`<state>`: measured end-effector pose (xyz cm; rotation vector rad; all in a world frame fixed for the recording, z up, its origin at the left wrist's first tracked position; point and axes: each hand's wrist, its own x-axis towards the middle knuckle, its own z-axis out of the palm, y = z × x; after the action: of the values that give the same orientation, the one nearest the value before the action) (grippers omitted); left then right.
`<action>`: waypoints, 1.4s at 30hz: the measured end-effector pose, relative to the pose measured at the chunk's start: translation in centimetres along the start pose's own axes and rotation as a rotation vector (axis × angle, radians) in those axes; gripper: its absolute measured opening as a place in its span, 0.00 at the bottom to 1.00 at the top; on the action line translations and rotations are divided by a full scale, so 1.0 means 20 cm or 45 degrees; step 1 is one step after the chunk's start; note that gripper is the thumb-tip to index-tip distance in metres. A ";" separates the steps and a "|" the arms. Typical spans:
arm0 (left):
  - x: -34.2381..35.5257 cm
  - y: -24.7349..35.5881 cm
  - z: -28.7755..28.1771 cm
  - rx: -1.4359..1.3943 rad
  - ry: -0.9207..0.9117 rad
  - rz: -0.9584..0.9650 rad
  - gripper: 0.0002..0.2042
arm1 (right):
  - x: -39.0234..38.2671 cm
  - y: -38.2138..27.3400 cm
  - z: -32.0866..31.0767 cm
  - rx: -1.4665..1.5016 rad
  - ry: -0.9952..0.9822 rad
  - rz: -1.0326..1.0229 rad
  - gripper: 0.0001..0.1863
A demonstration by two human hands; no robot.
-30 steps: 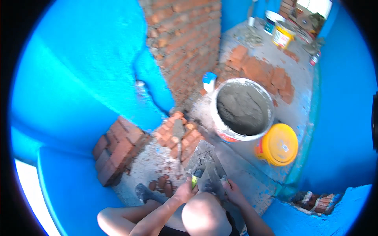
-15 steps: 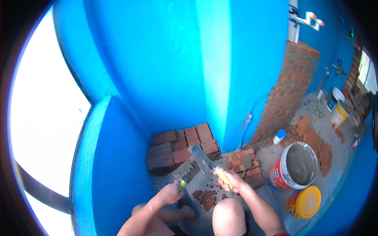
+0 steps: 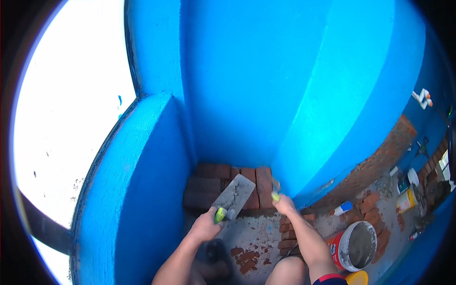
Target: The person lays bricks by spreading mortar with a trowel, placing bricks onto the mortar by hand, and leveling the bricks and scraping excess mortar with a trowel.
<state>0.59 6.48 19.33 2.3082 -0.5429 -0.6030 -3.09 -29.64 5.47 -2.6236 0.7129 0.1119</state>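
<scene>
My left hand (image 3: 207,225) grips the yellow-green handle of a flat rectangular trowel (image 3: 240,187), whose grey blade carries smeared mortar and is held over a low stack of red bricks (image 3: 202,194) in the blue corner. My right hand (image 3: 284,205) is closed on the yellow handle of a second trowel (image 3: 276,195), held up at the right end of that stack; its blade is blurred and mostly behind the handle. A large bucket of grey mortar (image 3: 361,247) stands at the lower right, beside a yellow-lidded bucket (image 3: 356,278).
Blue walls (image 3: 251,71) rise around the corner, with a bright opening (image 3: 66,109) at left. Small bricks (image 3: 289,237) and brick fragments (image 3: 247,260) lie on the dusty floor. A brick pier (image 3: 380,161), more buckets (image 3: 406,200) and white pipe fittings (image 3: 422,99) are at right.
The view has swung left, away from the buckets, onto the blue corner. Both trowels, close together a second ago, are now apart, my right one moved to the right.
</scene>
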 end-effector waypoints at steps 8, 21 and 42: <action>0.02 -0.14 0.04 0.287 0.042 -0.174 0.27 | -0.30 -0.02 -0.27 0.685 0.216 -0.199 0.16; -0.03 0.11 0.39 1.093 0.098 0.431 0.10 | -1.54 0.30 -0.82 0.683 -0.358 0.153 0.17; -0.06 0.33 0.47 1.008 -0.084 1.100 0.08 | -1.84 0.18 -0.63 0.690 -0.448 0.241 0.17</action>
<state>-6.95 -2.24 17.98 2.3698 -1.9373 -0.0122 -37.12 -20.47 22.38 -1.9539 0.7395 0.3698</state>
